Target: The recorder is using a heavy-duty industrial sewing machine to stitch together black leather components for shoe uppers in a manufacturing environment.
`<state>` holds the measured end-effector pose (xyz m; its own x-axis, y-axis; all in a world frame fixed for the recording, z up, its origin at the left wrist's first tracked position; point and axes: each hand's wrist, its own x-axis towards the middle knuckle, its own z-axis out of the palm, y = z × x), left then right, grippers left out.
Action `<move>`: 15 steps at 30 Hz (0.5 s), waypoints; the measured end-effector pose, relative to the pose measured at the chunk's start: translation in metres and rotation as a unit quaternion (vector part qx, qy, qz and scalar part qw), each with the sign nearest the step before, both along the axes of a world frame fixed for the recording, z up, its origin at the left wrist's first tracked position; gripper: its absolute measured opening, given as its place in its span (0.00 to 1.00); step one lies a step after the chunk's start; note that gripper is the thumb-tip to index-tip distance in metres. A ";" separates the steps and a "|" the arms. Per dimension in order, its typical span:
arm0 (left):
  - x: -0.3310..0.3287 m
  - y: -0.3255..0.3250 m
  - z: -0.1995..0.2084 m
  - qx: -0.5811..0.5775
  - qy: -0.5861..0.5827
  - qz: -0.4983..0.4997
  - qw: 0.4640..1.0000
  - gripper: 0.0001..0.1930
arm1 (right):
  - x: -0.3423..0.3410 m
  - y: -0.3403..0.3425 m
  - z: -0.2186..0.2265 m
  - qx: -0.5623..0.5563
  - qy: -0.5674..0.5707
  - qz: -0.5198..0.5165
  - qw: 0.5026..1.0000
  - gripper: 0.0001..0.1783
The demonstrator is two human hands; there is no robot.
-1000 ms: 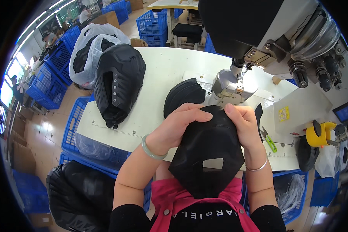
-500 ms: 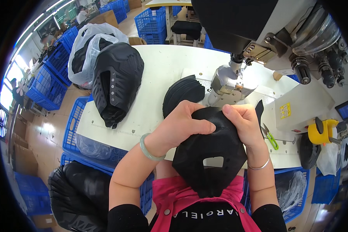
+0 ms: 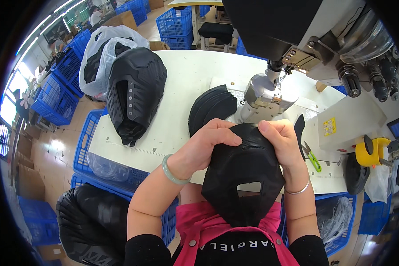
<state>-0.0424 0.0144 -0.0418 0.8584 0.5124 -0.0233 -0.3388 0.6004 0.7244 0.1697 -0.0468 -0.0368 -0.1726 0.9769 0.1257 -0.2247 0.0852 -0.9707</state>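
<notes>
A black shoe upper (image 3: pixel 244 166) with a mesh patch at its far end and a cut-out opening is held up in front of me. My left hand (image 3: pixel 208 144) closes on its far left edge, thumb on top of the mesh. The far right edge is pinched by my right hand (image 3: pixel 280 139), thumb also on top; the fingers underneath are hidden. Just beyond the hands stand the metal post (image 3: pixel 262 95) of a sewing machine (image 3: pixel 270 29) and its needle area. A fanned stack of curved black pieces (image 3: pixel 210 108) lies past my left hand.
At the table's left lies a stack of black shoe uppers (image 3: pixel 142 84) beside a white plastic bag (image 3: pixel 91 53). Green-handled scissors (image 3: pixel 314 160) rest right of my right hand. More uppers (image 3: pixel 91 217) are piled lower left, near blue crates (image 3: pixel 82 146). A yellow holder (image 3: pixel 371 150) is far right.
My left thumb has slid slightly left and up along the mesh. The upper and both hands have shifted a little to the right; the whole view has also moved slightly.
</notes>
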 end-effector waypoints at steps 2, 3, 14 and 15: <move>-0.001 -0.003 -0.003 -0.011 0.031 0.044 0.998 0.15 | 0.001 0.000 -0.001 0.000 0.000 -0.001 1.000 0.19; -0.001 -0.004 -0.004 -0.023 0.061 0.089 0.994 0.14 | 0.002 0.001 -0.002 0.000 0.000 0.001 1.000 0.19; -0.013 -0.012 -0.015 -0.013 0.026 0.109 0.994 0.11 | -0.004 0.001 -0.002 0.141 -0.103 -0.043 0.984 0.20; -0.013 -0.013 -0.011 -0.008 0.033 0.086 0.996 0.11 | -0.005 0.000 0.000 0.142 -0.097 -0.039 0.984 0.21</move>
<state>-0.0558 0.0011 -0.0527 0.7542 0.6510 -0.0857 -0.3903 0.5493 0.7389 0.1648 -0.0466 -0.0370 -0.1466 0.9186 0.3670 -0.0191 0.3683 -0.9295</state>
